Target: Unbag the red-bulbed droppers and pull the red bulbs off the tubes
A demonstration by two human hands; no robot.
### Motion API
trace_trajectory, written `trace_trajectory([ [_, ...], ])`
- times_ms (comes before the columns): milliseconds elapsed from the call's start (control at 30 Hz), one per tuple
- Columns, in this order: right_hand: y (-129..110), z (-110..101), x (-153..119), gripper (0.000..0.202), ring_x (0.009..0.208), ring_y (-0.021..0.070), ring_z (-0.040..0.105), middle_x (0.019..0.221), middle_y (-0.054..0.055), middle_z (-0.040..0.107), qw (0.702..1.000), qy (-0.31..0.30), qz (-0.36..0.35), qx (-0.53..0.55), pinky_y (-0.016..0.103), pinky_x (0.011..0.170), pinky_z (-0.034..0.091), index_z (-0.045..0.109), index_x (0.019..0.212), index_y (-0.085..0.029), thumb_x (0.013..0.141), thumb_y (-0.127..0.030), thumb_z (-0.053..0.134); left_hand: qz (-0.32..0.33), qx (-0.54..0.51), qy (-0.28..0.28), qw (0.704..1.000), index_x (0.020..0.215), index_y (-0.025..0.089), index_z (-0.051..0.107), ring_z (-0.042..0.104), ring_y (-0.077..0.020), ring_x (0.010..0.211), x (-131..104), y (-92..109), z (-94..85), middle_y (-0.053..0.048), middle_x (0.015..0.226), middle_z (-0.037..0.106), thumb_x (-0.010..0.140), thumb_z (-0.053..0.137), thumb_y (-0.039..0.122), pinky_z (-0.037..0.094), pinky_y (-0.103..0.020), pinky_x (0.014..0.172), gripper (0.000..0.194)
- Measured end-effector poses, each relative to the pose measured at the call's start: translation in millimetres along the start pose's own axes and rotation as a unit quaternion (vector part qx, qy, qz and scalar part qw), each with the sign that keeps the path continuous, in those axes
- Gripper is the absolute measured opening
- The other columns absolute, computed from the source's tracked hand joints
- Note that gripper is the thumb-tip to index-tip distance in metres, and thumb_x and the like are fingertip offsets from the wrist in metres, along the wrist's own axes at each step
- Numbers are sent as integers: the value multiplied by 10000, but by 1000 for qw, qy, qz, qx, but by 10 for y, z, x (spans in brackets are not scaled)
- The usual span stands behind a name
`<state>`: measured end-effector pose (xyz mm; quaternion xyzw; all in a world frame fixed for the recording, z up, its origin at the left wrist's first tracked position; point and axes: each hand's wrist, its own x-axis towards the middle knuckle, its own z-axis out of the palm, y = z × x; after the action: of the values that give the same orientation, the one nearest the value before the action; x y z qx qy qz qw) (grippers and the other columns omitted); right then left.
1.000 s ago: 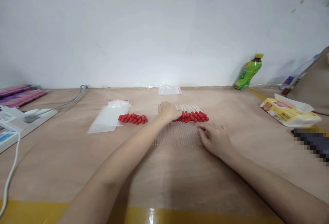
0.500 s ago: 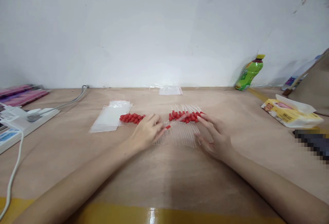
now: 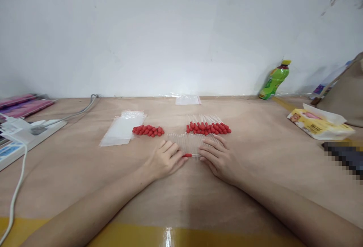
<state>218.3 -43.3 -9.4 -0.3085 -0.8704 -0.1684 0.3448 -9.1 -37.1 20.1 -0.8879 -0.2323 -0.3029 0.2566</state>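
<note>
Pinched in the fingers of my left hand (image 3: 166,158) is a red rubber dropper bulb (image 3: 187,155), fitted on or touching the end of a clear dropper tube (image 3: 195,156). The tube's other end lies under the closed fingers of my right hand (image 3: 219,156). Both hands rest low over a row of clear tubes (image 3: 181,139), partly covering it. Beyond my left hand lies a pile of loose red rubber bulbs (image 3: 147,130). Behind the row, to the right, several droppers with red bulbs (image 3: 208,127) lie with their clear tips pointing away.
Clear plastic bags (image 3: 121,128) lie on the left, another bag (image 3: 187,100) by the wall. A power strip (image 3: 36,137) with cables stands far left, near pink packets (image 3: 25,105). On the right are a green bottle (image 3: 275,81), a tissue pack (image 3: 319,124) and a blurred dark object (image 3: 344,158).
Both hands have come nearer to me and down. The dropper between them, tilted before, is now level over the near ends of the tubes. My right hand has uncovered the bulbed droppers.
</note>
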Motion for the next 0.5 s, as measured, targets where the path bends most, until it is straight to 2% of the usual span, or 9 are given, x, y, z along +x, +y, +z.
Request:
trace_trajectory([
  [67,-10,8,-1,158,1036,180,544,958,4,674,1000,7,0,14,431,1013,300,612,946,-192,831,-157,510,-67,-52,-34,996,907,158,596,490,-169,762,9,40,9,-62,848,600,802,562,331,348,-316,672,205],
  [167,-25,-1,6,142,1000,176,562,967,-1,675,999,18,-12,31,426,1001,314,618,921,-195,824,-159,521,-104,-132,-76,983,959,186,603,517,-186,899,20,97,49,-58,971,617,839,518,322,352,-343,763,201],
  [267,-38,-17,15,149,988,176,570,967,3,678,999,10,-15,42,429,997,320,619,938,-199,825,-180,523,-97,-171,-66,978,876,188,620,534,-170,916,12,126,101,-26,942,651,857,506,274,352,-335,796,145],
  [400,-54,-8,28,184,984,192,580,964,29,681,999,9,-11,46,448,984,344,616,979,-194,835,-268,527,-81,-181,-43,979,895,181,616,548,-174,942,-11,127,126,-11,929,675,848,522,237,360,-340,851,119],
  [500,-70,25,35,156,966,174,596,918,27,690,998,28,-19,61,412,963,401,619,952,-184,842,-203,510,-69,-184,-44,979,920,172,608,549,-176,986,-16,127,112,-17,960,673,843,520,209,357,-342,902,122],
])
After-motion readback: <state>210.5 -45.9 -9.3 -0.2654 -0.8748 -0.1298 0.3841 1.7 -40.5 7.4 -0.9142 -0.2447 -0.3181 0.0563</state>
